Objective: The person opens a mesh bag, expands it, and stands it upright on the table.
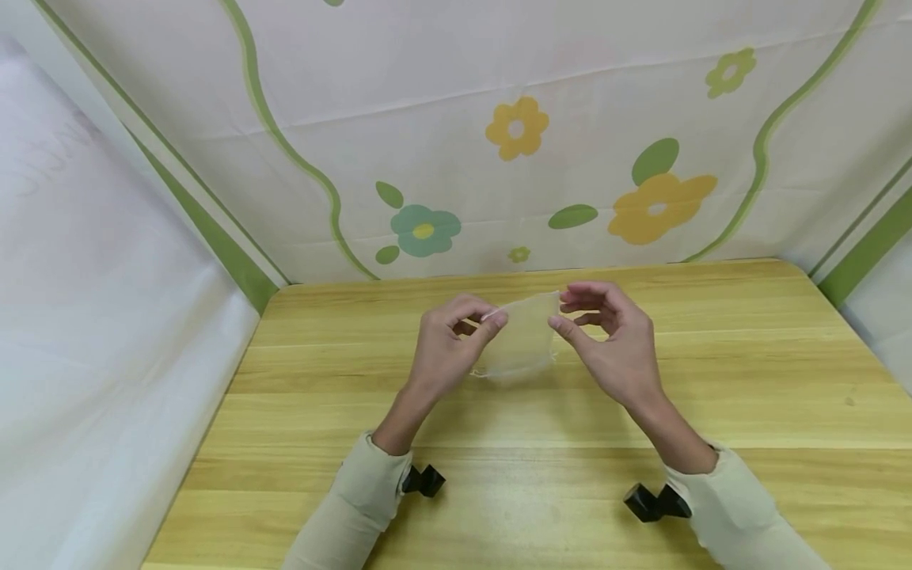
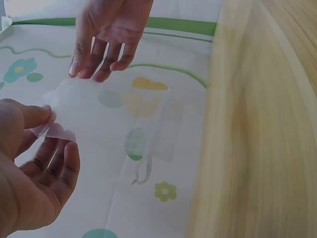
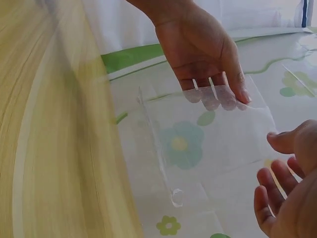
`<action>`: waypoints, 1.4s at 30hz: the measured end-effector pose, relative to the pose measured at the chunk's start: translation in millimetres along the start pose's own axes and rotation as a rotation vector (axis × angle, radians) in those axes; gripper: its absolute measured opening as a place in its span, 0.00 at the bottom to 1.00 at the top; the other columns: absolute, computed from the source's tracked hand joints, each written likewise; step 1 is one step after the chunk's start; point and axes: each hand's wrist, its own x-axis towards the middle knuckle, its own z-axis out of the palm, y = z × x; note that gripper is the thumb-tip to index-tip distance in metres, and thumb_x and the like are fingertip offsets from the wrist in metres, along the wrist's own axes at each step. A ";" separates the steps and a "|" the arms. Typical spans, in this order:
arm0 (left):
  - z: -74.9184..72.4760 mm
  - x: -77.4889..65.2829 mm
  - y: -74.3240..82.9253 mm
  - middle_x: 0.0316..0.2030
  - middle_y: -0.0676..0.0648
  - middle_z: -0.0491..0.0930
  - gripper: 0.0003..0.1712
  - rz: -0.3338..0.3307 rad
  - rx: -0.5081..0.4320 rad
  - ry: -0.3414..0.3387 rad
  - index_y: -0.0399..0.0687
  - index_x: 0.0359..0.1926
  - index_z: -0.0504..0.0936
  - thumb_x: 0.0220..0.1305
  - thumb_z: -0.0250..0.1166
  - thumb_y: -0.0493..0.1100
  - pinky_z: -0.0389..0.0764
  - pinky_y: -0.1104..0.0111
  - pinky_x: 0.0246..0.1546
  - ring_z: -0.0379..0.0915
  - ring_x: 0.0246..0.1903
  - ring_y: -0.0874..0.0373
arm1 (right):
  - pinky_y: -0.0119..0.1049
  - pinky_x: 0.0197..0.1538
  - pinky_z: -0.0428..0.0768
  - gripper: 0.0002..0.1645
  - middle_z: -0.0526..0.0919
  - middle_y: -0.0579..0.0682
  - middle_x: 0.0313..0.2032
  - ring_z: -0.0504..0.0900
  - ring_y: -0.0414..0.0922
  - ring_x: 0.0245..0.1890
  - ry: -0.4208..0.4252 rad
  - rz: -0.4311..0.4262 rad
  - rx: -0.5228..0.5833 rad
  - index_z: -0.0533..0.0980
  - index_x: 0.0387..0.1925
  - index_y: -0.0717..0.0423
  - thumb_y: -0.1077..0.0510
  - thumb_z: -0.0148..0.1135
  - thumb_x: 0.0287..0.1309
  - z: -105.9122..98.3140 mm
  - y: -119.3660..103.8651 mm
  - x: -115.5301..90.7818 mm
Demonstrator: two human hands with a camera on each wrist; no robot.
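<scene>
A small sheer white mesh bag (image 1: 523,336), shaped like a drawstring filter bag, hangs between the hands above the table. My left hand (image 1: 450,344) pinches its upper left corner between thumb and fingers. In the right wrist view, the left fingers show through the thin mesh (image 3: 228,139). At the bag's right edge is my right hand (image 1: 616,340), thumb and fingers spread apart, fingertips right by the edge. Along the lower edge of the bag, thin cord (image 2: 147,171) ends in a small loop, also seen in the right wrist view.
The wooden table (image 1: 513,491) stretches below both hands. Behind it hangs a white cloth (image 1: 442,158) printed with flowers and green lines; another white sheet (image 1: 107,332) hangs at the left. Black wrist mounts (image 1: 427,480) stick out from the sleeves.
</scene>
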 end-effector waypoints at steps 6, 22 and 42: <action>1.7 0.0 0.1 0.39 0.44 0.90 0.06 -0.007 0.003 0.025 0.42 0.41 0.92 0.72 0.73 0.41 0.91 0.62 0.36 0.88 0.40 0.54 | 0.25 0.45 0.86 0.20 0.86 0.47 0.45 0.86 0.39 0.44 -0.047 -0.006 0.038 0.81 0.52 0.66 0.72 0.76 0.59 4.6 -1.8 -4.1; 10.8 -6.5 5.1 0.48 0.40 0.91 0.12 -0.088 -0.159 -0.165 0.39 0.53 0.89 0.73 0.71 0.38 0.93 0.59 0.34 0.87 0.39 0.61 | 0.26 0.48 0.88 0.21 0.87 0.60 0.52 0.88 0.40 0.51 -0.157 -0.012 0.079 0.82 0.55 0.65 0.73 0.74 0.61 9.3 -0.5 -7.3; 7.2 -3.0 6.0 0.59 0.29 0.84 0.21 -0.087 -0.386 -0.281 0.27 0.64 0.80 0.82 0.56 0.40 0.92 0.61 0.42 0.84 0.54 0.47 | 0.29 0.48 0.89 0.21 0.89 0.41 0.47 0.88 0.38 0.48 -0.133 0.022 0.151 0.81 0.54 0.68 0.75 0.74 0.59 8.0 -2.4 -6.0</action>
